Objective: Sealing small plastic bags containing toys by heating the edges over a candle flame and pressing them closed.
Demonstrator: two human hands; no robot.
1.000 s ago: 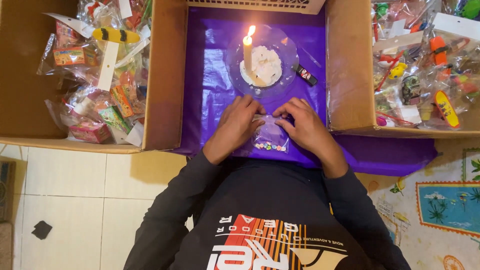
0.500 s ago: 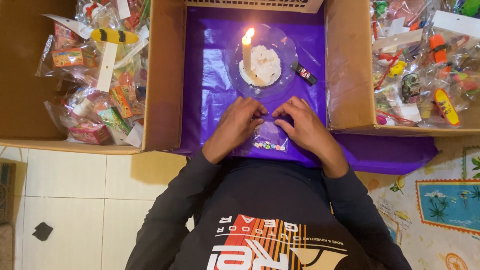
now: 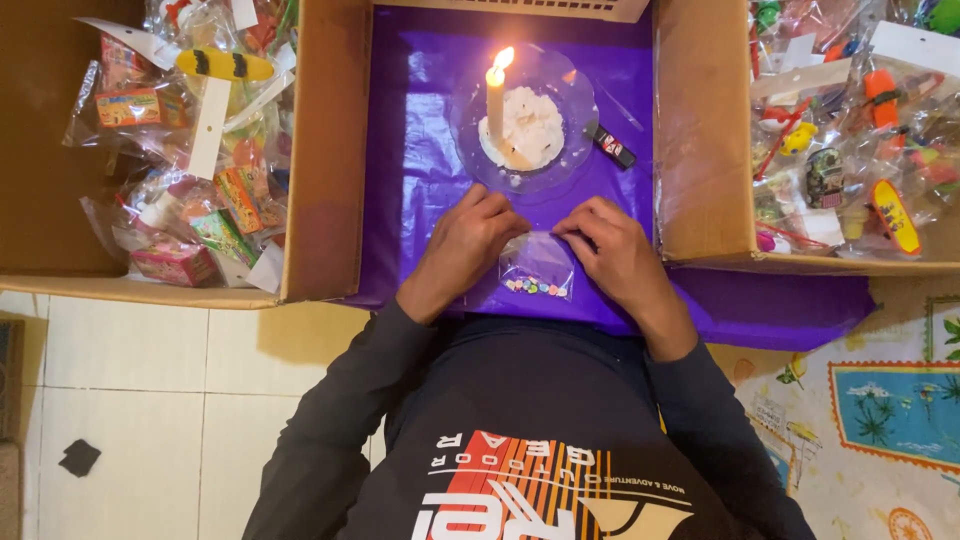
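A small clear plastic bag point(image 3: 538, 268) with tiny coloured beads at its bottom lies on a purple sheet point(image 3: 425, 150). My left hand point(image 3: 468, 243) pinches the bag's upper left corner and my right hand point(image 3: 612, 250) pinches its upper right corner. Just beyond the hands a lit white candle point(image 3: 495, 100) stands in melted wax on a clear glass plate point(image 3: 570, 150). A small black lighter point(image 3: 610, 145) lies to the right of the plate.
A cardboard box point(image 3: 325, 160) on the left holds several bagged toys and small packets point(image 3: 200, 190). Another cardboard box point(image 3: 700, 140) on the right holds more bagged toys point(image 3: 850, 130). White floor tiles point(image 3: 140, 400) lie below left, a patterned mat point(image 3: 880, 410) below right.
Both hands stay on the bag's top edge; the fingers have shifted slightly along it. The candle flame flickers.
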